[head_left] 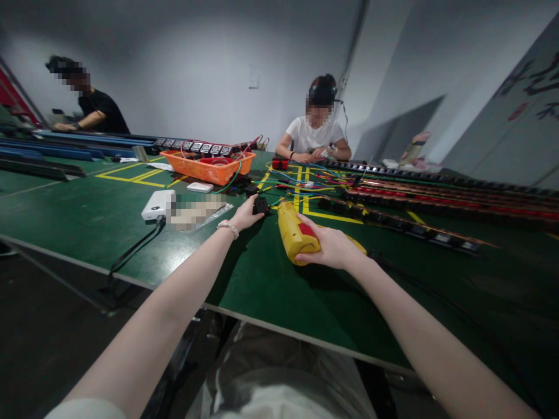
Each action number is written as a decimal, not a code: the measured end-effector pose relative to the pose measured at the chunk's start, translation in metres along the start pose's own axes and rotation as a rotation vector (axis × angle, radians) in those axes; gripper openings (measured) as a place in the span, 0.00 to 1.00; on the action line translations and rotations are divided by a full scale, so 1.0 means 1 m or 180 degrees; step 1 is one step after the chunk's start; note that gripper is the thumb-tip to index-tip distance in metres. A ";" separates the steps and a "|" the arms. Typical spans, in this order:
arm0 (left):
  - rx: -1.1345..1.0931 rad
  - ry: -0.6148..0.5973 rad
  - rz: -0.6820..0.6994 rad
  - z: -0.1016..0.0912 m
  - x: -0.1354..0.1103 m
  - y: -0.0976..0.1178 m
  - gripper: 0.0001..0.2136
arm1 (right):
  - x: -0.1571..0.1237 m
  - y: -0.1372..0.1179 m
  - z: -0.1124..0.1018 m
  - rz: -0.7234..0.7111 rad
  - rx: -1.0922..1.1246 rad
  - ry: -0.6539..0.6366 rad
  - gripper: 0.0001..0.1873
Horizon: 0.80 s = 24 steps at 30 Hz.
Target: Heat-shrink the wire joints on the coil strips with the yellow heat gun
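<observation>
My right hand [332, 244] is wrapped round a yellow power drill [293, 230] with a red patch on its side. The drill's nose points away from me, toward a small black socket-like block [261, 205]. My left hand [245, 215] grips that block close to the green table [244, 279], its fingers closed at the block's left side. Yellow and green wires [273, 203] run near the block and the drill's nose. Whether the drill's tip touches the block cannot be made out.
An orange basket [209, 169] holds wires and parts. Left of my hand lie a white power bank [158, 205] with a black cable and a plastic bag [198, 214]. Long black strips [406, 224] with coloured wires stretch rightward. Two co-workers sit beyond.
</observation>
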<state>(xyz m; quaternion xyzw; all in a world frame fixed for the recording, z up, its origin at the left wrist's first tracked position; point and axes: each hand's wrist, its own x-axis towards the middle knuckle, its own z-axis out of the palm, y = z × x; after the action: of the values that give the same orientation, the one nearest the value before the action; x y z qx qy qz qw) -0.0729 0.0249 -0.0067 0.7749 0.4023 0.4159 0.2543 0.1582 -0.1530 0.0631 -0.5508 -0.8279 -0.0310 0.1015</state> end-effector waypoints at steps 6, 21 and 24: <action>0.0127 0.0000 -0.0032 -0.003 -0.002 0.006 0.32 | 0.003 0.007 0.001 0.0261 -0.0240 0.0019 0.49; -0.0558 -0.0325 -0.0311 -0.005 -0.002 0.014 0.22 | -0.016 -0.006 -0.004 -0.0222 0.0079 0.0025 0.51; -0.0478 -0.0277 -0.0284 -0.004 -0.001 0.013 0.21 | -0.018 -0.010 -0.003 -0.0357 0.0116 -0.0015 0.52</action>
<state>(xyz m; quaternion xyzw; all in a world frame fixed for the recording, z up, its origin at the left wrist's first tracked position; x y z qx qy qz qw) -0.0711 0.0166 0.0045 0.7524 0.3927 0.3991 0.3472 0.1559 -0.1742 0.0633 -0.5017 -0.8581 -0.0202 0.1077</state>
